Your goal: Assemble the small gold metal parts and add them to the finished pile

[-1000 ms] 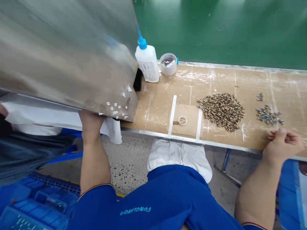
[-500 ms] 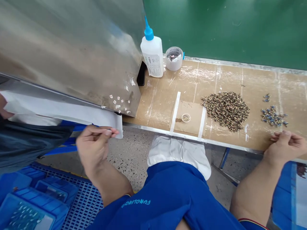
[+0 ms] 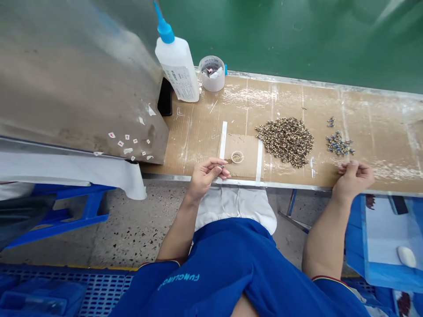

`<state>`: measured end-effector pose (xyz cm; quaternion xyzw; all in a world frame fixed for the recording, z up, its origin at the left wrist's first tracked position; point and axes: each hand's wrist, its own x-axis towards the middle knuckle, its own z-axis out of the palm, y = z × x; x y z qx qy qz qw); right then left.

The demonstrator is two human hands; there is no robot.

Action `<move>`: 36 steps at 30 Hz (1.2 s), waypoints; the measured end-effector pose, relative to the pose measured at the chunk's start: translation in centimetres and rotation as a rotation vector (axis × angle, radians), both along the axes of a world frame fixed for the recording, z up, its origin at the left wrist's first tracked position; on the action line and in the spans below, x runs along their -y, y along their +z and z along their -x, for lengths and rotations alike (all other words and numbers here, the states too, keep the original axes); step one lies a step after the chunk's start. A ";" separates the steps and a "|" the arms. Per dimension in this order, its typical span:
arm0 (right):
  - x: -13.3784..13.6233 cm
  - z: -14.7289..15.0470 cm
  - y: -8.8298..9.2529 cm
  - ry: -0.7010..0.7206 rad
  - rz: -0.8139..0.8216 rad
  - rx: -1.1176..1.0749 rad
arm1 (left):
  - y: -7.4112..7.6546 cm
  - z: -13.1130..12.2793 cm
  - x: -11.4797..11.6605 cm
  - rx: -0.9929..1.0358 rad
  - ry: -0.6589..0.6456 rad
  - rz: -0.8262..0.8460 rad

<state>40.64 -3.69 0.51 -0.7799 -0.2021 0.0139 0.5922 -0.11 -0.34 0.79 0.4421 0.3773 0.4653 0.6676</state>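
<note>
My left hand (image 3: 209, 177) is over the near edge of the cardboard-topped bench, just left of a small, shallow round cup (image 3: 237, 157) on a taped cardboard square (image 3: 247, 169). Its thumb and fingertips pinch a tiny greyish piece, too small to name. Closed, with fingers curled together, my right hand (image 3: 354, 177) rests at the bench edge. Whatever its fingertips may hold is hidden. Just beyond it lies a small group of blue-ended metal parts (image 3: 339, 144). Between my hands is a large heap of small brass-coloured parts (image 3: 286, 141).
A white bottle with a blue nozzle (image 3: 178, 68) and a tape roll (image 3: 212, 81) holding scraps stand at the back left. A metal housing (image 3: 82, 88) borders the left side. A green surface (image 3: 297, 39) runs behind. Blue bins (image 3: 380, 273) are at lower right.
My left hand has moved right, from beside the metal housing to next to the round cup. My right hand stays near the blue-ended parts. The whole view has shifted.
</note>
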 end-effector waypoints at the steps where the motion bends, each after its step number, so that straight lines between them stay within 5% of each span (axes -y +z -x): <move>1: -0.1 0.0 0.0 -0.021 -0.011 0.005 | 0.0 -0.1 -0.1 -0.016 -0.009 -0.006; 10: 0.3 0.2 -1.3 -0.060 -0.266 0.143 | -0.7 -1.0 0.1 -0.118 0.012 -0.173; 18: 0.2 9.0 -0.9 0.307 -0.221 0.167 | -0.8 0.0 0.3 -0.116 -0.009 -0.220; 25: -1.7 18.0 -0.3 1.092 0.117 0.084 | -1.1 0.6 0.3 -0.197 0.050 -0.242; 36: -4.6 20.7 1.3 1.282 0.082 0.350 | -1.0 0.7 -0.1 -0.183 -0.053 -0.118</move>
